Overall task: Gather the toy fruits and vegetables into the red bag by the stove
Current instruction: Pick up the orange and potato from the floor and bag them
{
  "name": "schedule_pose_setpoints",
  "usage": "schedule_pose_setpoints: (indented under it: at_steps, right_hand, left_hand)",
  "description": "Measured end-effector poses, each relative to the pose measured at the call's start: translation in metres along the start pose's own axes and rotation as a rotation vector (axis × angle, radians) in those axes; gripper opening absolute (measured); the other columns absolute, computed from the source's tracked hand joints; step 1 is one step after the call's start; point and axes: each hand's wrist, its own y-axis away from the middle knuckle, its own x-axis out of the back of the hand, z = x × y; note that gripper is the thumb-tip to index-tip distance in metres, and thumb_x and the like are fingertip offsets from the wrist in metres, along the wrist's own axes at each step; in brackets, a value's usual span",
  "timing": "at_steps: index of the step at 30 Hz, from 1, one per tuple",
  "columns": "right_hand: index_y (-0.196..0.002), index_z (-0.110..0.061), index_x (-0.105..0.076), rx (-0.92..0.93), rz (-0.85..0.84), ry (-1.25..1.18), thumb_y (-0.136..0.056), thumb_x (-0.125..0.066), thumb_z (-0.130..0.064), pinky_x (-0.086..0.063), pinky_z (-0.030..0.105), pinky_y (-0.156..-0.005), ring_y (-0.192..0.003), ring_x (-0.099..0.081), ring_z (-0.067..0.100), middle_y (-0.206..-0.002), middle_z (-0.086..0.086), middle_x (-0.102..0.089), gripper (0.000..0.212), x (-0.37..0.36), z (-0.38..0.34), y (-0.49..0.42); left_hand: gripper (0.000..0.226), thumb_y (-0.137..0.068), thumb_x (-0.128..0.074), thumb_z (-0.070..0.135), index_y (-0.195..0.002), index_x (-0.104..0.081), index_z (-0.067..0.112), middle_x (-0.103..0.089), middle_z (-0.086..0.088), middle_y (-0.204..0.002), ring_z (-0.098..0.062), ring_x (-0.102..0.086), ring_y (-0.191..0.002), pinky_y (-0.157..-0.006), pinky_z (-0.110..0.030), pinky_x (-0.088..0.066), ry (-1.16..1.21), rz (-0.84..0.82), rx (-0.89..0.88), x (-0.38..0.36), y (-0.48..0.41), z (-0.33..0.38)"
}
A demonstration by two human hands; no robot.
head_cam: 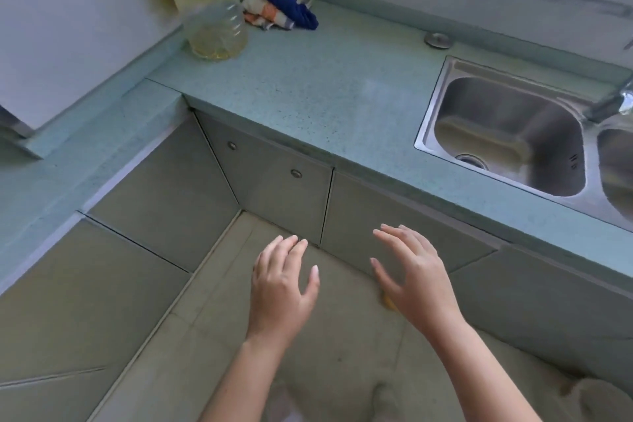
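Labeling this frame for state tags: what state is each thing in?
left hand: open, empty
right hand: open, empty
plastic bottle: upright on counter
cloth: crumpled in counter corner
sink basin: empty
cabinet doors: shut
yellow item: mostly hidden behind right hand

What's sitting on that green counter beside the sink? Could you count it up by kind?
Plastic bottle: 1
Cloths: 2, one patterned, one dark blue
Round metal cap: 1
Total: 4
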Motion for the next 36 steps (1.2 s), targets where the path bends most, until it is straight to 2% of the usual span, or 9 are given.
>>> schedule_pose_setpoints:
  at_steps: [8, 12, 15, 18, 22, 26, 30, 36]
  right_hand:
    - [-0.111, -0.014, -0.063, 0.160, -0.159, -0.101, -0.076, -0.060, -0.027, -0.048, 0.048, -0.087, -0.110, -0.056, 0.030, -0.113, 0.003, -0.065, 0.037, -0.054, 0.076, -0.012]
    - [-0.111, -0.014, -0.062, 0.161, -0.189, -0.124, -0.081, -0.050, -0.034, -0.047, 0.050, -0.088, -0.111, -0.055, 0.031, -0.114, 0.003, -0.064, 0.039, -0.101, 0.121, -0.005]
    - [-0.110, -0.011, -0.062, 0.156, -0.214, -0.099, -0.080, -0.045, -0.036, -0.049, 0.043, -0.086, -0.105, -0.058, 0.031, -0.112, 0.005, -0.065, 0.043, -0.140, 0.156, 0.002]
    - [-0.108, -0.008, -0.062, 0.157, -0.228, -0.100, -0.080, -0.046, -0.035, -0.045, 0.035, -0.084, -0.100, -0.056, 0.030, -0.109, 0.010, -0.065, 0.042, -0.186, 0.193, 0.010]
    - [-0.109, -0.008, -0.063, 0.154, -0.225, -0.118, -0.081, -0.047, -0.035, -0.033, 0.030, -0.093, -0.106, -0.052, 0.026, -0.111, 0.011, -0.065, 0.042, -0.254, 0.243, 0.022]
    - [-0.109, -0.011, -0.064, 0.147, -0.186, -0.118, -0.081, -0.048, -0.035, -0.038, 0.032, -0.091, -0.106, -0.047, 0.020, -0.110, 0.008, -0.065, 0.040, -0.320, 0.283, 0.032]
    - [-0.112, -0.013, -0.062, 0.108, -0.213, -0.148, -0.081, -0.047, -0.036, -0.034, 0.030, -0.094, -0.109, -0.046, 0.018, -0.115, 0.006, -0.064, 0.042, -0.383, 0.315, 0.038]
    - [-0.111, -0.013, -0.063, 0.105, -0.236, -0.150, -0.082, -0.047, -0.039, -0.031, 0.024, -0.095, -0.108, -0.046, 0.014, -0.114, 0.005, -0.065, 0.043, -0.464, 0.365, 0.047]
  left_hand:
    - [0.041, -0.081, -0.048, 0.030, -0.109, -0.064, 0.004, -0.063, -0.013, -0.113, -0.025, -0.046, -0.113, -0.096, -0.034, -0.033, -0.124, 0.090, 0.198, -0.065, 0.034, 0.001]
    - [0.041, -0.082, -0.047, 0.031, -0.108, -0.064, 0.004, -0.063, -0.013, -0.113, -0.027, -0.047, -0.113, -0.097, -0.035, -0.033, -0.142, 0.062, 0.262, -0.126, 0.049, -0.021]
    - [0.042, -0.082, -0.046, 0.031, -0.108, -0.063, 0.004, -0.063, -0.014, -0.113, -0.027, -0.045, -0.113, -0.097, -0.035, -0.032, -0.159, 0.029, 0.288, -0.173, 0.055, -0.041]
    - [0.041, -0.082, -0.047, 0.031, -0.107, -0.063, 0.003, -0.063, -0.015, -0.112, -0.031, -0.049, -0.110, -0.094, -0.041, -0.038, -0.170, 0.014, 0.301, -0.221, 0.061, -0.068]
    - [0.042, -0.081, -0.047, 0.032, -0.108, -0.061, 0.004, -0.061, -0.016, -0.113, -0.036, -0.051, -0.110, -0.094, -0.043, -0.039, -0.166, -0.019, 0.307, -0.286, 0.072, -0.112]
    - [0.044, -0.080, -0.046, 0.032, -0.108, -0.061, 0.002, -0.061, -0.018, -0.113, -0.038, -0.052, -0.110, -0.096, -0.040, -0.034, -0.193, -0.071, 0.270, -0.345, 0.080, -0.166]
    - [0.043, -0.081, -0.047, 0.032, -0.108, -0.062, 0.001, -0.061, -0.018, -0.113, -0.038, -0.052, -0.111, -0.096, -0.041, -0.036, -0.227, -0.082, 0.272, -0.392, 0.082, -0.221]
    - [0.047, -0.080, -0.044, 0.035, -0.106, -0.062, 0.000, -0.062, -0.018, -0.113, -0.039, -0.053, -0.110, -0.093, -0.048, -0.041, -0.218, -0.109, 0.283, -0.457, 0.090, -0.282]
